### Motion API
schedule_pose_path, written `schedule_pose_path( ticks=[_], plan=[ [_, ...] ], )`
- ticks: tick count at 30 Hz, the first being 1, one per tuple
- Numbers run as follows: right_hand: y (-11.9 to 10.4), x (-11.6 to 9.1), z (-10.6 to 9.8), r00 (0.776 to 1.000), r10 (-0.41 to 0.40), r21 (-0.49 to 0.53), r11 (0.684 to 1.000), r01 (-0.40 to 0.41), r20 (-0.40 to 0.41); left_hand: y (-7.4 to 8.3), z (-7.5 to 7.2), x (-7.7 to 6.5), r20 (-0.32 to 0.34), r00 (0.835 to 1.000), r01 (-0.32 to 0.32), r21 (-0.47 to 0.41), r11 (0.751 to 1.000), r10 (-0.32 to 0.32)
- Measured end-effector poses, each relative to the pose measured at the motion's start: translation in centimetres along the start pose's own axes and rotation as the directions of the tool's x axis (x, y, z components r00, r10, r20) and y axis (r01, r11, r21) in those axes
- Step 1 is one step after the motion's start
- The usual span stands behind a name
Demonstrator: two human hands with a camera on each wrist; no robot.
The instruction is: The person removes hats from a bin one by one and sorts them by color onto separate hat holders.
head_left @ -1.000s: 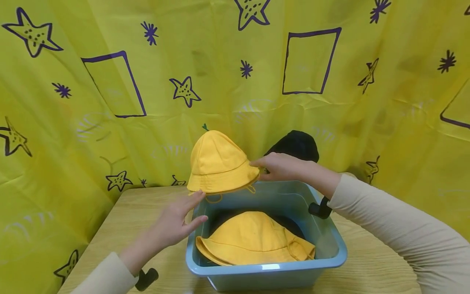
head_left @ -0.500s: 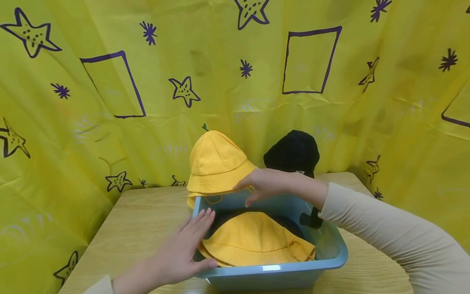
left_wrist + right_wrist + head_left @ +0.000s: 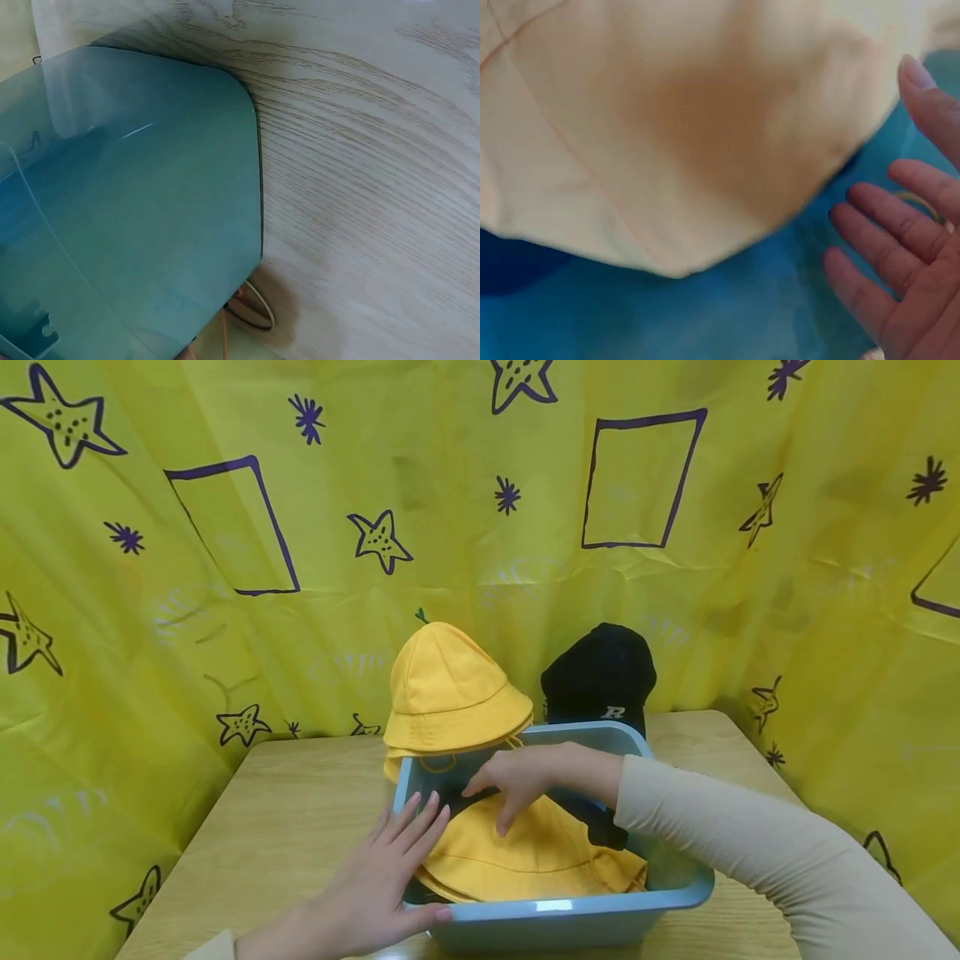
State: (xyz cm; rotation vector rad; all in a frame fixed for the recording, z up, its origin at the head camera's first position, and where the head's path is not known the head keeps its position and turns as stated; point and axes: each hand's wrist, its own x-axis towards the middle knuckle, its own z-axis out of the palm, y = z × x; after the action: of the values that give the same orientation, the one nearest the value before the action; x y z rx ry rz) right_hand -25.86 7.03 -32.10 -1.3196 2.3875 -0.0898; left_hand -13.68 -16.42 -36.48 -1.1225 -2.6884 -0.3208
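A yellow bucket hat (image 3: 517, 852) lies inside a blue plastic bin (image 3: 555, 914), a dark item partly covered beneath it. My right hand (image 3: 517, 781) reaches over the hat with thumb and fingers spread apart, holding nothing; in the right wrist view the fingers (image 3: 877, 225) stand beside the hat's crown (image 3: 705, 150). My left hand (image 3: 382, 868) rests at the bin's left rim, fingers extended. In the left wrist view the bin's outer wall (image 3: 165, 172) fills the left side. Behind the bin's back left corner stands another yellow bucket hat (image 3: 450, 693) with a green sprout on top.
A black cap (image 3: 600, 672) with a white letter stands behind the bin's back right. The wood-grain table (image 3: 300, 810) stretches left and right of the bin. A yellow curtain (image 3: 450, 460) with drawn stars hangs right behind the table.
My right hand has let go of the sprout hat's brim and moved down into the bin, over the other yellow hat. My left hand has left the sprout hat's brim for the bin's left rim.
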Motion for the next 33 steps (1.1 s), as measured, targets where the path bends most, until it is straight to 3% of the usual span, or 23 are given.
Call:
schedule_pose_path(
  ticks=[4, 8, 18, 25, 33],
  plan=[
    [0.1, 1.0, 1.7, 0.997, 0.062, -0.054, 0.997, -0.060, 0.036, 0.1, 0.0, -0.1, 0.010, 1.000, 0.011, 0.001, 1.000, -0.011],
    [0.2, 1.5, 2.6, 0.998, 0.063, -0.074, 0.995, -0.061, 0.025, 0.3, 0.0, -0.2, 0.020, 1.000, 0.015, 0.010, 1.000, -0.015],
    [-0.1, 1.8, 2.0, 1.000, 0.020, -0.021, 1.000, -0.020, 0.011, 0.2, 0.3, -0.2, -0.005, 1.000, 0.003, 0.025, 1.000, -0.003],
    [-0.6, 0.0, 1.3, 0.997, 0.010, -0.106, 0.994, -0.018, -0.081, 0.1, 0.3, 0.0, -0.027, 1.000, -0.008, 0.028, 1.000, 0.009],
    [-0.7, -3.5, -0.1, 0.969, -0.056, -0.178, 0.984, 0.013, -0.239, -0.1, 0.5, -0.2, -0.085, 0.995, 0.036, -0.094, 0.995, -0.044]
  ],
)
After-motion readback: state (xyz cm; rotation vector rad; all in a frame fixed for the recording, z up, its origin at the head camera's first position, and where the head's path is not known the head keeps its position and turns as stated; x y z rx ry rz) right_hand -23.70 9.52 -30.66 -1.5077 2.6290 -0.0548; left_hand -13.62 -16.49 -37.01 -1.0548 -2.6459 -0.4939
